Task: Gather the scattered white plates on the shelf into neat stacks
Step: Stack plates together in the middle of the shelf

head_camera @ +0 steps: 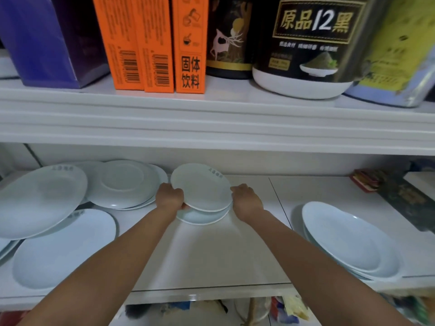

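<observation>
I hold a small white plate (pixel 200 187) by its two sides at the middle back of the white shelf (pixel 211 255). My left hand (pixel 170 196) grips its left rim and my right hand (pixel 247 200) its right rim. The plate tilts slightly above another small plate (pixel 202 217) lying flat under it. More white plates lie to the left: an overlapping pile (pixel 122 184) at the back, a large tilted plate (pixel 40 201) and one flat plate (pixel 63 250) in front. A stack of deep plates (pixel 348 238) sits at the right.
The upper shelf (pixel 211 118) hangs low overhead, holding orange boxes (pixel 150 43), a purple box (pixel 51 38) and dark jars (pixel 306 43). A dark box and a red item (pixel 367 182) stand at the right back. Bags show below the shelf's front edge.
</observation>
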